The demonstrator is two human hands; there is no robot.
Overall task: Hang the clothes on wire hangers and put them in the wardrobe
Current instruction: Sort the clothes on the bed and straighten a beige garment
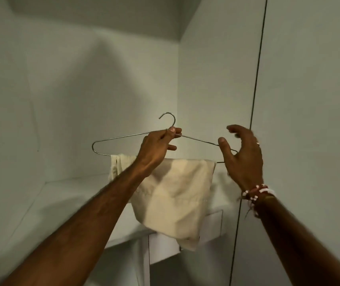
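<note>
**Cream cloth on a wire hanger, held up inside the wardrobe**

Your left hand (156, 147) grasps the wire hanger (123, 137) at its neck. The thumb and fingers are clenched round the wire just under the hook, which stands upright in open air and touches nothing. The hanger's right end sits a little lower than its left.

The cream cloth (177, 195) is folded over the bottom bar and hangs in loose creases, with one corner dangling lowest. Your left forearm crosses in front of part of it.

Your right hand (243, 157) is released, with fingers spread, loosely curved and blurred. Its thumb tip is at the hanger's right arm, near the bend, but you cannot tell whether it touches the wire. A red and white beaded bracelet (255, 193) circles that wrist, and a ring (258, 143) shows on one finger.

Pale walls of the wardrobe (103, 79) surround the hanger, with a flat shelf (41, 203) below it. A dark vertical seam (257, 79) runs down the right side.
</note>
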